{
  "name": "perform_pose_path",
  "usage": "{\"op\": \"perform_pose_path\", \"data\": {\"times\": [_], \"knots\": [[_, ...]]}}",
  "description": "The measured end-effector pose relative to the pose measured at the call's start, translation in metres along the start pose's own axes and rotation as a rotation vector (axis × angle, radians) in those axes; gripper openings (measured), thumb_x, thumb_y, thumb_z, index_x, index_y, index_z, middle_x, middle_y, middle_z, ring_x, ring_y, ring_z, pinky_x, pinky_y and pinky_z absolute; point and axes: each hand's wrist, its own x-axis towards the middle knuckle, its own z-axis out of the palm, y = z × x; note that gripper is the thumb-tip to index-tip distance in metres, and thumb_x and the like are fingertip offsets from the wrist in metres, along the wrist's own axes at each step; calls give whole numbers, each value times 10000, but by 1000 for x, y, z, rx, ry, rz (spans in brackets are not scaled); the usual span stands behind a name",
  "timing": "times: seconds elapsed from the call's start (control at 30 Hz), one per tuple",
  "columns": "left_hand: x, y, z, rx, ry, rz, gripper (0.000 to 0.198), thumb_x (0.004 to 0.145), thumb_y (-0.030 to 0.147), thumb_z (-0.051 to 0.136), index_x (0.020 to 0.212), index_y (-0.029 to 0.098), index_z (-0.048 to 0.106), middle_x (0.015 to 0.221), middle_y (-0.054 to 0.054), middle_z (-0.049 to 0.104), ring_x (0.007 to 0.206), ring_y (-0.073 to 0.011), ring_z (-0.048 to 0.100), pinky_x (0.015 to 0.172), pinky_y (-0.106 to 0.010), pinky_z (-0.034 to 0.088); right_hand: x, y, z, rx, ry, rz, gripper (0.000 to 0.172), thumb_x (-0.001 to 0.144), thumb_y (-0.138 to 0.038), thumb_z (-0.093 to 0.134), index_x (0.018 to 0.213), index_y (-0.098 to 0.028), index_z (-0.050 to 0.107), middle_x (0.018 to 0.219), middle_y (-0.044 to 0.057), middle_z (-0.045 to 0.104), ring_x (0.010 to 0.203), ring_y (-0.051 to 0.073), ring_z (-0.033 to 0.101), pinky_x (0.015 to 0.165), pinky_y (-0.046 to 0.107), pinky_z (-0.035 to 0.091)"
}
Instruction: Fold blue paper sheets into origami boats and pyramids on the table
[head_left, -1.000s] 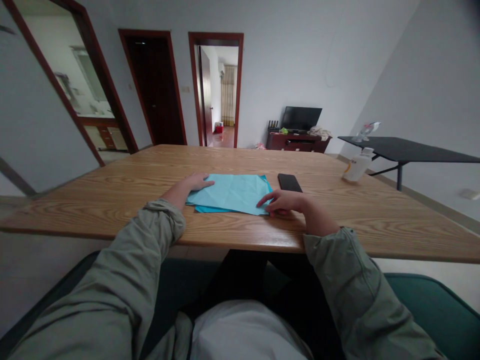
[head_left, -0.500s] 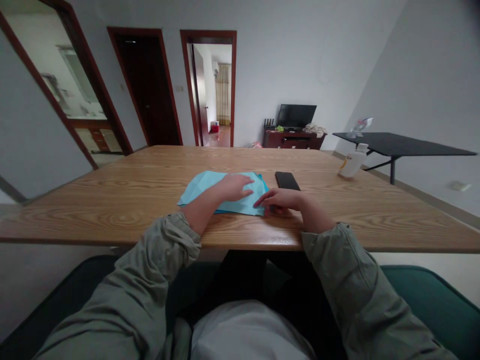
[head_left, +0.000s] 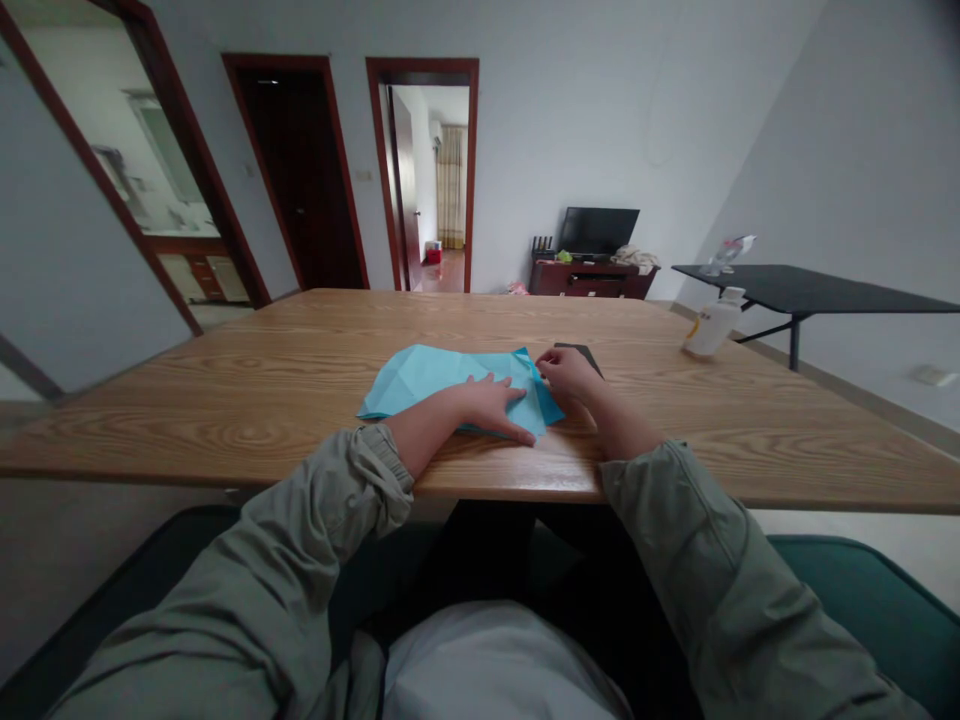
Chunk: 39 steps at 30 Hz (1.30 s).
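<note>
A folded sheet of light-blue paper (head_left: 420, 378) with several creases lies flat on the wooden table, near its front edge. My left hand (head_left: 496, 405) rests on the paper's right part, fingers spread. At the paper's right edge, my right hand (head_left: 564, 370) has its fingers drawn together by a darker blue flap; they look pinched on the paper there, though the fingertips are partly hidden. A black smartphone (head_left: 587, 353) lies just behind my right hand, which covers part of it.
The wooden table (head_left: 247, 400) spreads out on all sides of the paper. A translucent white bottle (head_left: 712, 325) stands toward its right end. Beyond is a black folding table (head_left: 810, 287) holding a clear plastic item (head_left: 729, 253). A TV (head_left: 598, 232) stands by the far wall.
My left hand has come nearer and slightly right on the paper. My right hand has moved away from me to the paper's far right edge, and a blue flap now sticks out at the right.
</note>
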Motion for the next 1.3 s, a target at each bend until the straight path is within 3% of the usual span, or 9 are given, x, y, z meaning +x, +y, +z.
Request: {"op": "perform_pose_path", "data": {"times": [0.13,0.3,0.53,0.7,0.97,1.17,1.3], "knots": [[0,1,2,-3,-3,7,1096,562,878,498,1487,353,234,1589,-84,122,1419,-431,138,1099,-629,152,14,-2,10,-110,84,-12,234,794,-268,544,916,-167,716,895,88,718,802,176,637,669,224,427],[0,1,1,3,-3,41,1063,593,864,492,1485,338,252,1591,-67,119,1427,-407,129,1120,-588,156,24,-11,21,-268,28,-43,344,804,-357,553,1039,-158,706,1055,144,696,918,222,641,763,265,439],[0,4,1,11,6,84,1042,607,858,489,1481,335,268,1590,-62,126,1424,-400,150,1124,-569,162,17,-15,21,-371,4,-93,376,801,-419,574,1030,-159,721,1031,146,700,919,221,637,756,252,439],[-1,4,1,15,8,96,1065,614,857,477,1490,287,268,1588,-89,126,1422,-414,141,1120,-580,162,16,-13,23,-337,17,-156,326,758,-347,612,1002,-148,698,1007,126,688,889,203,610,759,250,423],[1,1,3,8,9,95,1013,634,831,490,1484,328,262,1589,-60,141,1424,-397,152,1128,-578,141,15,-16,28,-262,16,-259,199,712,-219,598,897,-155,629,890,66,674,776,156,566,671,224,400],[-1,2,2,-5,-7,93,1019,626,835,505,1484,349,248,1596,-52,96,1430,-390,135,1131,-576,121,16,-11,29,-256,85,-159,242,732,-247,599,957,-159,620,882,71,677,745,159,570,648,231,393],[-1,3,2,1,-16,94,1032,632,828,506,1494,335,225,1597,-62,66,1427,-419,103,1112,-604,129,17,-7,27,-249,137,-75,182,774,-243,569,928,-174,637,891,67,688,774,162,597,665,231,404]]}}
